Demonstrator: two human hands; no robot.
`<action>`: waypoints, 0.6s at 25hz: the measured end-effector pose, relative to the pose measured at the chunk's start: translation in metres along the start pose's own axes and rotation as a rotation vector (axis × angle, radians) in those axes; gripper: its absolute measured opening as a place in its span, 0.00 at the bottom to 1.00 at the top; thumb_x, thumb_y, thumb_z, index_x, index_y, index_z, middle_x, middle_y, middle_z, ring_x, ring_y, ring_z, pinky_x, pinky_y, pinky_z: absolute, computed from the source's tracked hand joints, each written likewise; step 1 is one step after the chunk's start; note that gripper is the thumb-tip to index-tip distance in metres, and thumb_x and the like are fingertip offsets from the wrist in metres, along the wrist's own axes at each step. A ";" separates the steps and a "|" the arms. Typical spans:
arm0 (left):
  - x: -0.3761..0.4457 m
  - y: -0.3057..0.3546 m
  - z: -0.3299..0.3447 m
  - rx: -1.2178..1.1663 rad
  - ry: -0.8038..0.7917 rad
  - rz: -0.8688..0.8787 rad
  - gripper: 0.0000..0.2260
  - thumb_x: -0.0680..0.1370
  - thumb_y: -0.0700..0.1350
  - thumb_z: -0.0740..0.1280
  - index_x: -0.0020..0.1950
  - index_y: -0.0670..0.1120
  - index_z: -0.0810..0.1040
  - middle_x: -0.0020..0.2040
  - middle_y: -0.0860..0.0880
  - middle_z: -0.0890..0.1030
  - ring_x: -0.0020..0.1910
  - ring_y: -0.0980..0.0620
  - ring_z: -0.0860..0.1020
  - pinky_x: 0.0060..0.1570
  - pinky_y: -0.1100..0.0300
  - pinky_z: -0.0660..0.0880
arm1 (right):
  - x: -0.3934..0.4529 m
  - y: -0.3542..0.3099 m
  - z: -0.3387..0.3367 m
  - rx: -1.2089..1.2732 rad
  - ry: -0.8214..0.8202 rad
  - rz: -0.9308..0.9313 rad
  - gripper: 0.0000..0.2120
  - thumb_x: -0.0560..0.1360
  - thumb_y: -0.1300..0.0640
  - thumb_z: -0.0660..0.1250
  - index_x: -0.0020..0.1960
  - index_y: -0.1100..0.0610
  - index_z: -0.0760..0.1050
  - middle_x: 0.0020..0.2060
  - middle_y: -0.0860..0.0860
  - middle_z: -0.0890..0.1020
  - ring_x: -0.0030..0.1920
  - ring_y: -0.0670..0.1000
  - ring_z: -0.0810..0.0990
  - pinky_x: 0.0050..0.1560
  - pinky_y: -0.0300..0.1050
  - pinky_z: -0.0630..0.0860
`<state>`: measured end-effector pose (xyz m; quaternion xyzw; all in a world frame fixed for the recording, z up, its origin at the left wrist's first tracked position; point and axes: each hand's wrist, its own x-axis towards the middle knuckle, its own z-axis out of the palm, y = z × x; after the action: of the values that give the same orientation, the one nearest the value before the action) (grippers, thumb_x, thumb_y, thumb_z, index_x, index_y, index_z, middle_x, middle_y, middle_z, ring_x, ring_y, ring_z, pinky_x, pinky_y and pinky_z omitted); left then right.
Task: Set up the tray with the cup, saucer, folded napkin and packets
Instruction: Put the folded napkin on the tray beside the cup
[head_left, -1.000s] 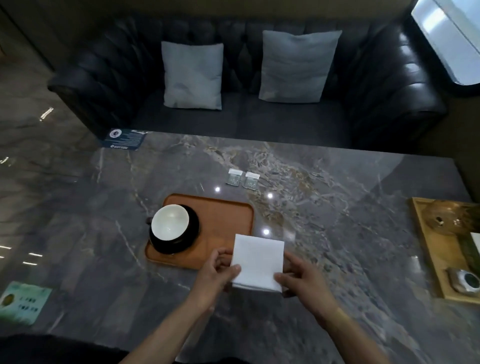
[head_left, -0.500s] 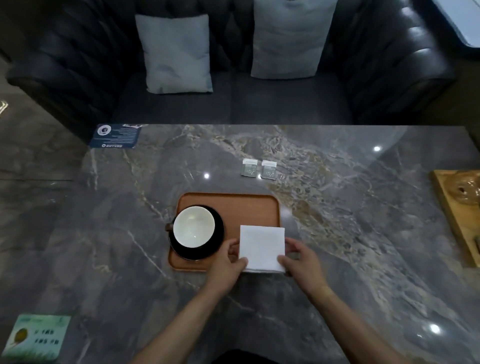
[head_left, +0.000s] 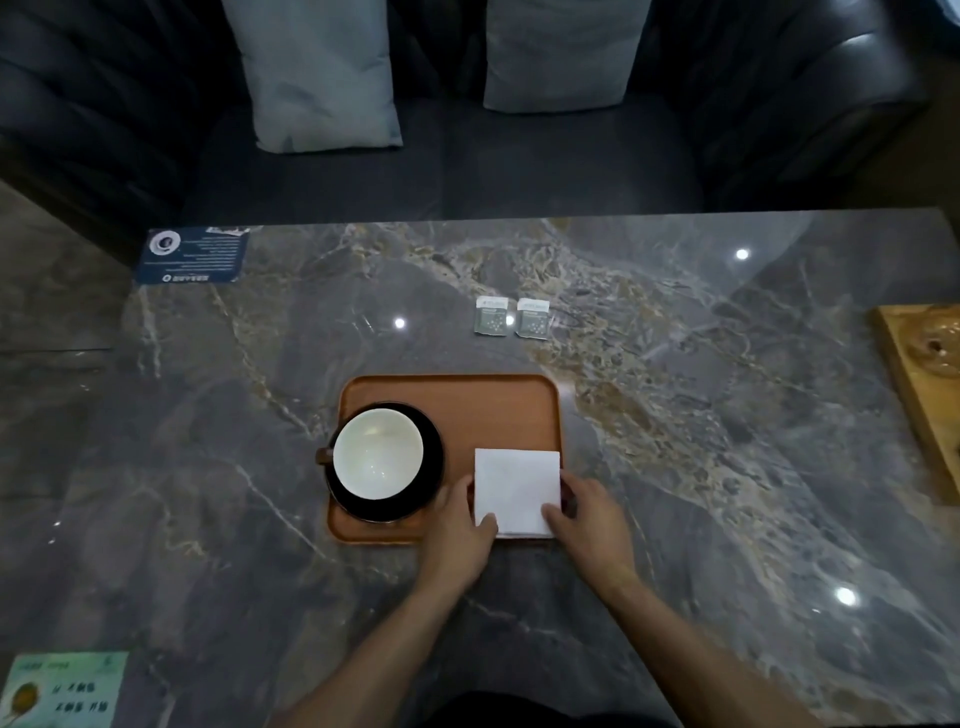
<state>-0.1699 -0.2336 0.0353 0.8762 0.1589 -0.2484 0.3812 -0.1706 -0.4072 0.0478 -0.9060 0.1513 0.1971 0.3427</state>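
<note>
Filling most of the frame was a polished grey marble table (head_left: 675, 467), veined white and rust, with ceiling-light glints on it. Dark tufted leather sofa (head_left: 779, 104) ran along the top edge, two pale grey cushions (head_left: 322, 78) upright on its seat.

Orange-brown tray (head_left: 467, 405), rounded rectangle with a low rim, sat at frame centre. A wooden board (head_left: 914, 395) poked in at the right edge, well apart from the tray.

Black round saucer (head_left: 434, 457) lay in the tray's left half; white-lined cup (head_left: 378, 453) stood on it, empty, brown handle pointing left past the tray edge.

Folded napkin (head_left: 517, 488), white square, lay flat in the tray's lower right corner, its near edge at the tray rim.

Left hand (head_left: 460, 538) pinched the napkin's lower left corner, thumb on top. Right hand (head_left: 589, 525) pinched the lower right edge, thumb on top, fingers curled round the side. Both hands covered the tray's near rim there.

Dark blue printed card (head_left: 192, 255) lay at the table's upper left corner; green card (head_left: 62, 688) at lower left of frame.

Two small grey-green square packets (head_left: 511, 317) lay side by side on the marble just above the tray, off it and nearly touching each other.
</note>
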 end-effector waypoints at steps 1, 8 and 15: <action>0.000 0.000 0.002 0.023 0.016 0.001 0.25 0.76 0.49 0.67 0.72 0.51 0.66 0.69 0.48 0.71 0.65 0.47 0.73 0.64 0.50 0.73 | 0.000 0.002 0.001 0.004 0.008 -0.003 0.23 0.73 0.54 0.69 0.68 0.52 0.73 0.52 0.52 0.80 0.49 0.51 0.78 0.49 0.45 0.73; 0.005 -0.010 0.001 0.170 0.028 0.091 0.30 0.76 0.57 0.66 0.75 0.57 0.58 0.65 0.52 0.71 0.64 0.49 0.72 0.60 0.53 0.73 | 0.004 0.013 0.005 -0.048 0.045 -0.026 0.28 0.75 0.51 0.68 0.73 0.45 0.65 0.58 0.50 0.77 0.57 0.52 0.77 0.53 0.49 0.77; -0.003 -0.026 0.001 0.256 0.105 0.281 0.23 0.76 0.57 0.65 0.70 0.60 0.63 0.67 0.56 0.73 0.63 0.55 0.67 0.58 0.59 0.66 | -0.004 0.034 0.010 -0.213 0.061 -0.149 0.28 0.76 0.45 0.66 0.74 0.46 0.64 0.66 0.52 0.72 0.63 0.55 0.71 0.62 0.52 0.73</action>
<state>-0.1847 -0.2171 0.0205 0.9429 0.0218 -0.1646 0.2889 -0.1906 -0.4245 0.0236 -0.9515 0.0723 0.1584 0.2534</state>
